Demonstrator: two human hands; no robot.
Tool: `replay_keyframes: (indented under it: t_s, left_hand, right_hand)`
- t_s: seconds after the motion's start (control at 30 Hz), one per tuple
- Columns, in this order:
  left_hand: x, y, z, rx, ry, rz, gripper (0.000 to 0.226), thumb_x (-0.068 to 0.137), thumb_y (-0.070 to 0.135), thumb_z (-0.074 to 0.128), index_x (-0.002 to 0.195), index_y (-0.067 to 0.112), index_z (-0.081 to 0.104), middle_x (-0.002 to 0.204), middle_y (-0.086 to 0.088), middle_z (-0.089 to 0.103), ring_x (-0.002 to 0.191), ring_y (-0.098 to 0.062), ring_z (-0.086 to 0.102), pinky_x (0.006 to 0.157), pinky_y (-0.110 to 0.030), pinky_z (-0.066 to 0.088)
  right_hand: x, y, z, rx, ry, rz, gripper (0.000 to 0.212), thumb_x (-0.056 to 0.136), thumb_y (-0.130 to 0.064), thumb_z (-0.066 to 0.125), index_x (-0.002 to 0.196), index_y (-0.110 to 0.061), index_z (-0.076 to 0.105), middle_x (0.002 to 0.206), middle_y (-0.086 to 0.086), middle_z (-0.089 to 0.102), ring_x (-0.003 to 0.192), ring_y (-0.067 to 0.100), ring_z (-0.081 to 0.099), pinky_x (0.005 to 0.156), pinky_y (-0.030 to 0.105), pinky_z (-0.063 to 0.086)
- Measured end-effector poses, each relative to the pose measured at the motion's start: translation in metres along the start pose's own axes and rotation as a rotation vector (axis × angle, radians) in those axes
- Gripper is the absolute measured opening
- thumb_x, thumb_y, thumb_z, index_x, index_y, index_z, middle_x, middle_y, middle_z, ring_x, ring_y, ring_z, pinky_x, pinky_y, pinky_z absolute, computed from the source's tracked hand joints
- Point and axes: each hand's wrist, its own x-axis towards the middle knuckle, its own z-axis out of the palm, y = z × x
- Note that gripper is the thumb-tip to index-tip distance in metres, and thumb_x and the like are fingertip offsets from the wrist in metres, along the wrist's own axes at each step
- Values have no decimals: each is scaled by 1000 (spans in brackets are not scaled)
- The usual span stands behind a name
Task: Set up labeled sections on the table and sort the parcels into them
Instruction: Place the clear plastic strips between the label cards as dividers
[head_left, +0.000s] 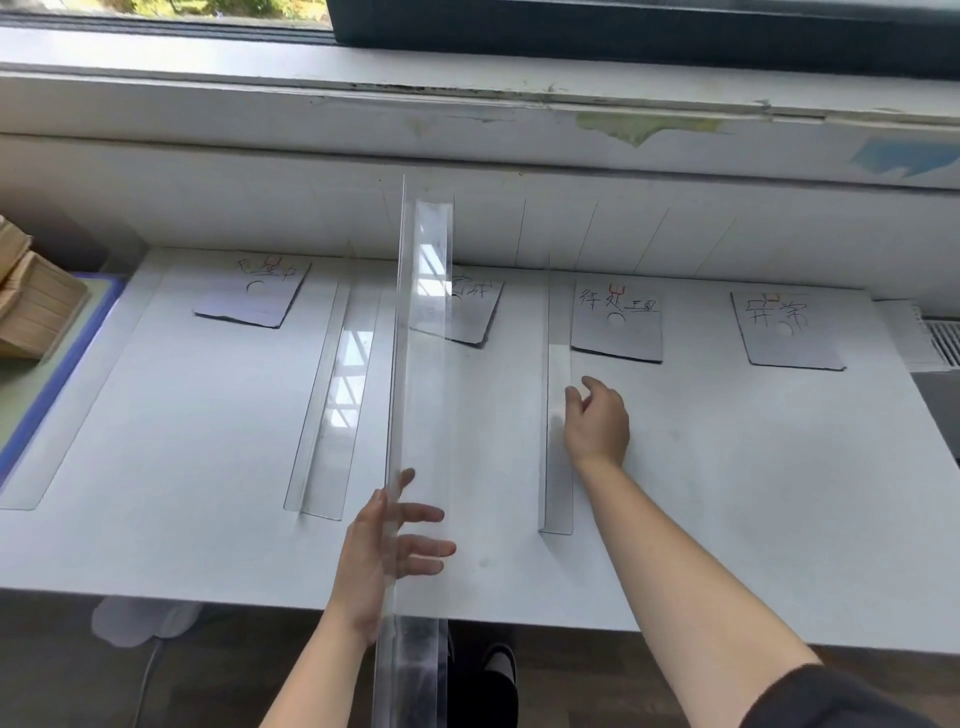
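The clear divider (421, 364) hangs over the middle of the table (727, 493), its long axis running near edge to far edge. It is pinched low down between the thumb and spread fingers of the left hand (384, 551). The right hand (597, 421), loosely curled and empty, lies just right of a standing divider (557, 483).

Divider (422, 364): I see clear plastic, glossy, with bright reflections.
Surface (727, 493): smooth, matt white.
Label cards (617, 332): matt paper.
Sill (363, 111): paint chipped, rough.

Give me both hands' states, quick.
Left hand: grips the lifted clear divider strip.
Right hand: open, holding nothing, beside the standing divider.
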Motion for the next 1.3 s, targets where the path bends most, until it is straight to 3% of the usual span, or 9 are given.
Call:
replay_keyframes:
  t_s: [0.1,0.23,0.3,0.47,0.63,0.8,1.03,1.3]
  left_hand:
    - [-5,1,13,-4,-14,22,75,70,68,47,130,23,53,96,-16,68,79,-48,66,59,-38,56]
    - [-13,0,34,31,-37,64,63,81,62,41,131,25,50,97,-13,69,80,-43,68,60,-38,56]
    - [-18,-2,42,47,-59,70,62,82,61,40,132,25,50,98,-12,69,80,-41,68,62,-39,56]
    - [-35,-4,58,78,-102,65,58,80,63,43,127,30,51,99,-10,70,81,-36,70,66,-41,56]
    - [-50,-5,66,102,-125,47,42,93,51,44,127,27,51,102,-15,67,80,-37,70,69,-43,57]
    - [-58,-16,73,192,-118,41,52,89,62,31,128,31,48,101,-11,68,75,-35,70,63,-38,58]
    - [-65,-30,106,214,-73,40,53,89,60,30,128,30,48,100,-11,68,73,-34,71,60,-36,59]
    - [-70,-50,177,154,54,43,61,80,64,33,127,29,50,100,-14,67,74,-37,70,60,-37,59]
  right_hand:
    - [-51,-8,-12,245,80,-100,15,97,-18,56,99,-9,68,91,4,61,84,18,54,79,33,45]
    - [-128,-20,-30,438,-275,-226,22,94,-40,58,87,-21,64,77,-6,64,74,6,59,65,15,44]
    - [-152,-23,-37,481,-373,-223,20,89,-40,65,90,-20,65,72,-6,62,68,5,57,64,15,46]
    - [-171,-16,-56,493,-290,-103,12,86,-18,73,96,-18,67,67,-9,57,62,-1,55,64,15,48]
    - [-184,-4,-74,613,-227,-28,10,93,-14,65,103,-15,66,75,0,69,65,11,68,69,28,58]
    - [-184,24,-98,666,-80,70,7,98,-13,56,100,-15,62,73,5,69,62,14,66,61,25,56]
    - [-146,92,-142,643,65,216,8,98,-10,54,97,-14,61,75,9,68,65,18,65,59,23,55]
    - [-74,171,-177,418,-21,274,8,96,-11,56,101,-8,63,80,10,68,66,18,64,55,18,43]
